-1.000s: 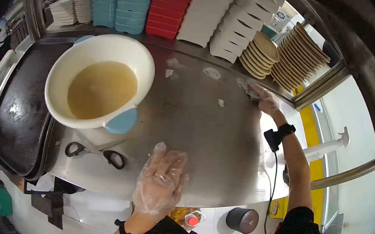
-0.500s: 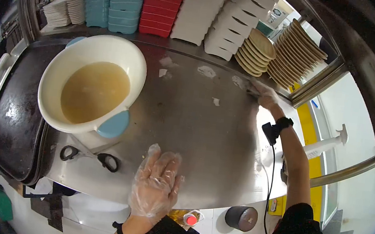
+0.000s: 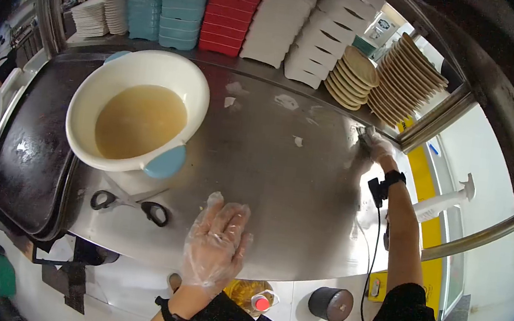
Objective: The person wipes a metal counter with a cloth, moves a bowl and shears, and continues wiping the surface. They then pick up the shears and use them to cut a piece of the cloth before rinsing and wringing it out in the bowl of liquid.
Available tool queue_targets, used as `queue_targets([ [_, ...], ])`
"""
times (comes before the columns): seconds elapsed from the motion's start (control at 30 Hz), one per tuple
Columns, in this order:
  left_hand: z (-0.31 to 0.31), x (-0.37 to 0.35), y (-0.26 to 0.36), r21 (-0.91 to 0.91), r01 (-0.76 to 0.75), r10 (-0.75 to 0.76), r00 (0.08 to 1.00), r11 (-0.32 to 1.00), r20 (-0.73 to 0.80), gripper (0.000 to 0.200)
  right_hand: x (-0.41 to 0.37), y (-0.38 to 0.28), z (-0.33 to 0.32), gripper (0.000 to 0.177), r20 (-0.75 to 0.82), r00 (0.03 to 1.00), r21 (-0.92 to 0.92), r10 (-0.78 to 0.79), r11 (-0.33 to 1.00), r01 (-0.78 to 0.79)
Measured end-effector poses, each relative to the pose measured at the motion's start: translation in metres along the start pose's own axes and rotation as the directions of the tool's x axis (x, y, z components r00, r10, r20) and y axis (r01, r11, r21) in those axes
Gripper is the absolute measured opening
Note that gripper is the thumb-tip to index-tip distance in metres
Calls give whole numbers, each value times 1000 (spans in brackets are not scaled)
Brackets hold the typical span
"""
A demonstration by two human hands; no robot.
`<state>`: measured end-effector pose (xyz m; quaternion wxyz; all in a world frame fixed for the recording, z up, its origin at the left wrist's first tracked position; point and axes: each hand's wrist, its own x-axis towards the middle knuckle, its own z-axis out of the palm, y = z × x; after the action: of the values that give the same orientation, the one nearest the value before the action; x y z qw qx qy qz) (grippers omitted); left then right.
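My left hand (image 3: 215,248), in a thin clear plastic glove, lies flat with fingers spread on the steel counter (image 3: 279,188) near its front edge. It holds nothing. My right hand (image 3: 377,145), also gloved, reaches to the counter's far right corner by the frame. Its fingers are closed on a small dark tool (image 3: 363,133) that I cannot identify. A black strap with a cable sits on that wrist. A few white scraps (image 3: 287,101) lie on the counter's far side.
A white bowl (image 3: 197,100) with blue handles holds yellowish liquid at the left. Black-handled scissors (image 3: 128,202) lie in front of it. A dark griddle (image 3: 31,141) is further left. Stacked trays, boxes and plates (image 3: 406,76) line the back shelf. An oil bottle (image 3: 257,299) stands below the counter.
My right hand slid rightward along the counter's back edge to the corner, and the scraps near it are gone. My left hand stayed flat in place.
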<state>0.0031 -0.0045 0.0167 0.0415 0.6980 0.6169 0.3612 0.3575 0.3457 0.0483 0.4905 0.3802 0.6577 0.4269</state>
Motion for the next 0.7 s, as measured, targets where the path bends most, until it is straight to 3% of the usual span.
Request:
queue_targets([
  [0.03,-1,-1,0,-23,-6,6,1000,1000,8,34,2,1,2,55,62,997,349,41,935,-60],
  [0.07,-1,0,-1,-48,-9,9,1000,999,14,34,4,3,3,55,124,989,647,82,749,-143],
  [0.1,-1,-1,-1,-50,-8,9,1000,999,14,34,14,-3,6,55,113,984,747,138,641,-176],
  [0.17,0,-2,-2,-51,-27,27,1000,998,-3,34,37,-14,-9,56,-102,972,783,210,620,-52],
  [0.27,-4,-1,-1,-55,-28,29,1000,998,10,33,42,-23,-81,59,-337,921,841,194,502,202],
  [0.37,-2,-3,-3,-39,-44,44,999,998,-6,32,36,-31,-168,64,-467,873,846,139,359,396],
  [0.47,0,-5,-4,-67,-46,44,999,997,-27,31,23,-34,-239,72,-512,854,794,94,431,429],
  [0.5,0,-5,-4,-65,-49,47,999,997,-26,31,36,-43,-236,74,-617,782,716,88,476,511],
  [0.53,-2,-4,-4,-58,-49,48,999,997,-15,31,29,-43,-236,74,-618,781,717,91,472,513],
  [0.63,-8,-4,-3,-92,-15,15,1000,996,-5,30,11,-34,-202,61,-520,844,816,130,367,446],
  [0.7,-8,-3,-2,-138,13,-14,1000,990,-5,29,19,-37,-141,59,-477,863,839,169,381,389],
])
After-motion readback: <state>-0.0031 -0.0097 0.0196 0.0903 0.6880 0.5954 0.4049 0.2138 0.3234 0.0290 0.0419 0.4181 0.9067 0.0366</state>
